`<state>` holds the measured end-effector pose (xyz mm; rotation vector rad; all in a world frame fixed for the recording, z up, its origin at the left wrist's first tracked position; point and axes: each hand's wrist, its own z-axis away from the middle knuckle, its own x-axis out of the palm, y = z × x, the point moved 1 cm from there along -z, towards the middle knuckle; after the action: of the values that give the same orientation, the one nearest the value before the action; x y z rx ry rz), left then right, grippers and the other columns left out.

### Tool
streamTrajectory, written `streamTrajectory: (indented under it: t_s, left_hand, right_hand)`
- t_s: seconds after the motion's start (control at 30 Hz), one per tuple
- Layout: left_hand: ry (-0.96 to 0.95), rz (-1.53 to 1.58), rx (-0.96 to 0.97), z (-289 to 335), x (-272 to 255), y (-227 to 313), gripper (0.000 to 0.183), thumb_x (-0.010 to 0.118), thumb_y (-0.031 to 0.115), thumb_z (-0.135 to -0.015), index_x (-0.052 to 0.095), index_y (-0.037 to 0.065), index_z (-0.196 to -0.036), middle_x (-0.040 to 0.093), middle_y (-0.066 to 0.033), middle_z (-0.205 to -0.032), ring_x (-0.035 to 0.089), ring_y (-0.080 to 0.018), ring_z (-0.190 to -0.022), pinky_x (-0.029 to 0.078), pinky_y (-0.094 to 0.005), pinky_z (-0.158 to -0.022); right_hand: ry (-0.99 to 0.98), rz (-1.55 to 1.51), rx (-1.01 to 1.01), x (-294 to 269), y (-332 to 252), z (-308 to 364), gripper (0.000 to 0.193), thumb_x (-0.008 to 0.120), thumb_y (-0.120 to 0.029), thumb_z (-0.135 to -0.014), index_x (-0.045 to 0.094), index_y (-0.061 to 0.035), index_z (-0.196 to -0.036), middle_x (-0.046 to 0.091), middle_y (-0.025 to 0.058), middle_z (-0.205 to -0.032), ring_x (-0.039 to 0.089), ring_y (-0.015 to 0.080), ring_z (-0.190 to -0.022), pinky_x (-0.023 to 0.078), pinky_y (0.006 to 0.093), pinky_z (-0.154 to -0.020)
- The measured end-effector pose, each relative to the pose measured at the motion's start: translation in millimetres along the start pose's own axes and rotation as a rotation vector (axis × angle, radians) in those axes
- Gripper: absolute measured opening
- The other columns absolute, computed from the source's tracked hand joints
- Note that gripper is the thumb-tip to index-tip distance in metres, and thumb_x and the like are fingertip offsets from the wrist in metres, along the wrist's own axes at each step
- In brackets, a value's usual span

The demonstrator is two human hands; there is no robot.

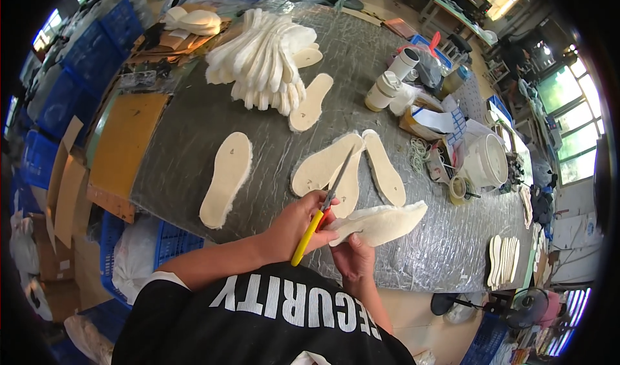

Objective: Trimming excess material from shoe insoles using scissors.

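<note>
My left hand (294, 222) is closed round a pair of scissors (316, 222) with yellow and red handles. Their metal blades point up and away over the table. My right hand (356, 258) grips a cream fleecy insole (387, 226), its thumb on the near edge; the left fingers meet the insole's other end. Just beyond the hands, flat insoles lie in a fan, among them a left one (316, 168) and a right one (385, 171). A single insole (227, 178) rests farther left, and another (311, 103) lies beside a large fleecy pile (261, 55).
The dark table (174, 191) has a plastic-like sheen. At its right stand a lidded cup (383, 91), a white bucket (484, 162) and a small pot (460, 187). Insoles (504, 262) line the near right corner. Blue crates (110, 255) and cardboard (68, 200) are at left.
</note>
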<state>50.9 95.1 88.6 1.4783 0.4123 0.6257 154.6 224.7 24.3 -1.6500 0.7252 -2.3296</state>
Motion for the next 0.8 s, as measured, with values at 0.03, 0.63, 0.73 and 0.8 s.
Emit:
streamTrajectory:
  t_s: [0.03,0.63,0.73,0.8]
  left_hand:
    - [0.026,-0.064,-0.012,0.1,0.8,2.1,0.049,0.065,-0.003,-0.071,0.041,0.002,-0.114,0.057,-0.0052,-0.084,0.055,-0.0103,-0.075,0.046,-0.0251,-0.069]
    - [-0.002,-0.216,0.185,-5.5,6.5,-0.6,0.051,0.068,0.004,-0.072,0.039,-0.001,-0.114,0.061,-0.0113,-0.090,0.060,-0.0178,-0.082,0.046,-0.0265,-0.074]
    - [0.017,-0.177,0.127,-8.4,5.5,-3.8,0.053,0.068,0.003,-0.073,0.036,-0.001,-0.115,0.060,-0.0092,-0.084,0.059,-0.0145,-0.078,0.046,-0.0257,-0.072]
    - [0.022,-0.130,0.101,-10.9,4.4,-5.1,0.056,0.068,0.003,-0.073,0.034,0.000,-0.117,0.059,-0.0075,-0.083,0.057,-0.0114,-0.076,0.046,-0.0255,-0.071]
  right_hand:
    - [0.000,0.000,-0.001,-1.5,0.4,-0.3,0.053,0.071,-0.014,-0.070,0.046,-0.0060,-0.116,0.056,0.0110,-0.109,0.050,0.0299,-0.108,0.037,0.0443,-0.095]
    - [-0.311,-0.213,0.017,-26.4,11.9,-19.1,0.045,0.060,0.005,-0.066,0.055,-0.0153,-0.105,0.053,0.0054,-0.104,0.050,0.0275,-0.105,0.038,0.0443,-0.095]
    - [-0.296,-0.179,0.058,-15.5,7.7,-16.1,0.046,0.060,0.000,-0.066,0.052,-0.0101,-0.110,0.053,0.0094,-0.110,0.049,0.0288,-0.109,0.036,0.0437,-0.097]
    - [-0.139,-0.106,0.105,-6.7,-0.6,-12.9,0.051,0.060,-0.005,-0.065,0.048,-0.0025,-0.115,0.052,0.0142,-0.113,0.046,0.0302,-0.114,0.032,0.0447,-0.100]
